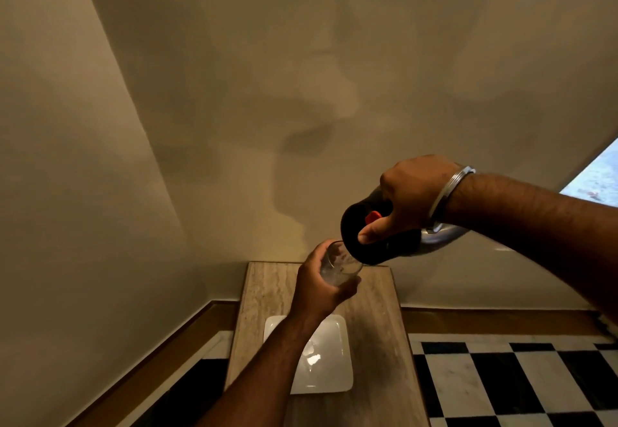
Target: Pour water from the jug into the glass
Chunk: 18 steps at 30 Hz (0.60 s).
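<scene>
My left hand (317, 287) grips a clear glass (341, 264) and holds it up over the far end of a narrow stone-topped table (378, 326). The glass leans toward the right, with some water in its lower part. My right hand (406, 192) is closed around the handle of a steel jug (441, 231) with a black lid (371, 236) and a red button (373, 216). The thumb rests on the lid. The jug is tipped sideways, its lid end directly over the glass rim. The spout itself is hidden.
A white square plate (331, 343) lies on the table under my left forearm. Beige walls meet in a corner behind the table. A black-and-white chequered floor (501, 376) spreads to the right, and a wooden skirting runs along both walls.
</scene>
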Each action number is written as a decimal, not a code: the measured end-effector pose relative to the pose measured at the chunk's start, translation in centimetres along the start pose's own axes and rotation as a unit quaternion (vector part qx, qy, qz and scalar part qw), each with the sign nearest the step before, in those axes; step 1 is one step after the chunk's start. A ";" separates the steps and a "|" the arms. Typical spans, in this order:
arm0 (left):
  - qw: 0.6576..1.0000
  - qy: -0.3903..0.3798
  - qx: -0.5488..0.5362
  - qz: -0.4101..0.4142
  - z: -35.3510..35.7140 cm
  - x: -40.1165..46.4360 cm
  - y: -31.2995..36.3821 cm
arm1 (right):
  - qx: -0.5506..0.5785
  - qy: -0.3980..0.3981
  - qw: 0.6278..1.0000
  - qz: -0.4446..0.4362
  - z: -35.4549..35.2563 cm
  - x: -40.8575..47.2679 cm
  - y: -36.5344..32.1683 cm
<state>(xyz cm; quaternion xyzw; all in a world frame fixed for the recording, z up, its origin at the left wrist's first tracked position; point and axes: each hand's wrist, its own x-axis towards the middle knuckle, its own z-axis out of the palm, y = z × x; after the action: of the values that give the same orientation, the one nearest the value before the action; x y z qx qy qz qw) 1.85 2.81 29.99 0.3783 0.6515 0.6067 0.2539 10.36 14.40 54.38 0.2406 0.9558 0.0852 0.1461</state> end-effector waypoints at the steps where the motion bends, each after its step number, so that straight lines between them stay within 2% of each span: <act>1: 1.000 -0.001 0.001 0.000 0.0 0.0 0.0 | -0.002 0.000 1.000 0.000 -0.1 -0.1 0.0; 18: 1.000 0.003 0.013 0.000 0.9 -0.5 -0.3 | -0.022 0.017 1.000 0.000 -0.2 -1.4 0.4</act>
<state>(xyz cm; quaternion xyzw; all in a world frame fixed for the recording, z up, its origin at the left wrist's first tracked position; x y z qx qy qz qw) 2.76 2.97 29.48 0.3794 0.6604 0.5991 0.2470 11.61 14.05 54.95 0.2359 0.9561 0.1100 0.1348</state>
